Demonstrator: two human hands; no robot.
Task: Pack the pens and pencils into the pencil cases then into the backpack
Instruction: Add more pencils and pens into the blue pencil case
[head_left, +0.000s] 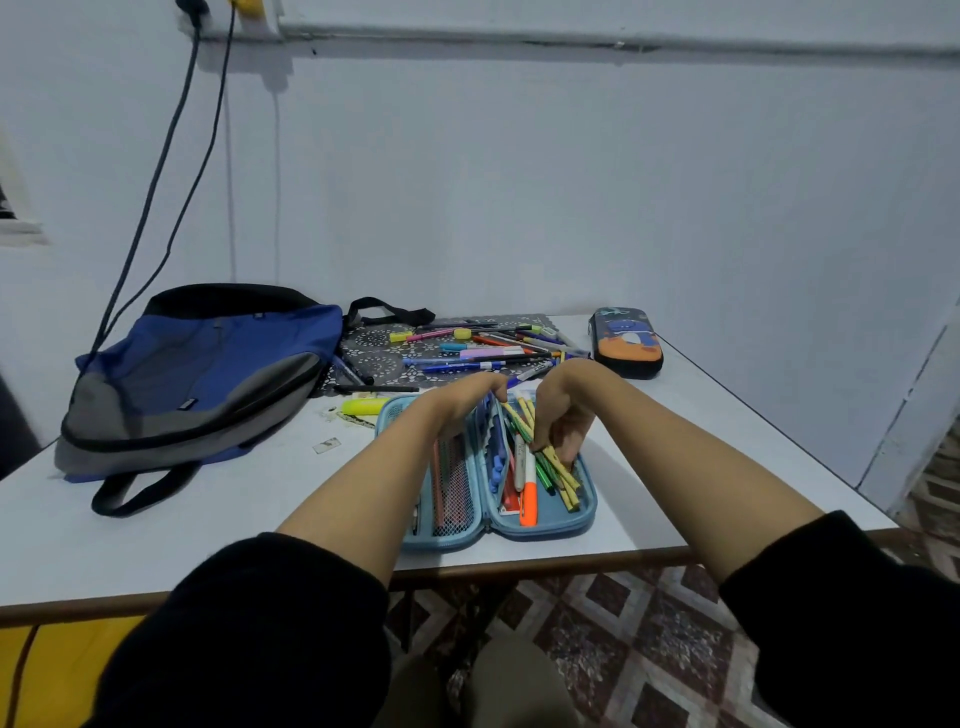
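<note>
A light blue pencil case (584, 512) lies open on the white table (208, 519), with pencils behind mesh on its left half and pens loose in its right half. My left hand (462, 408) holds the middle flap of the case near its far end. My right hand (563, 415) grips a bundle of yellow and green pencils (558, 475) lying inside the right half. An orange marker (528, 501) lies in the case too. More pens and pencils (488, 348) lie scattered on a patterned mat behind. A blue and grey backpack (197, 379) lies flat at the left.
A second, dark pencil case (626, 343) with an orange and blue print sits shut at the back right. A yellow highlighter (363, 406) lies between backpack and open case. Two cables (171, 171) hang down the wall at the left. The table's front edge is close to me.
</note>
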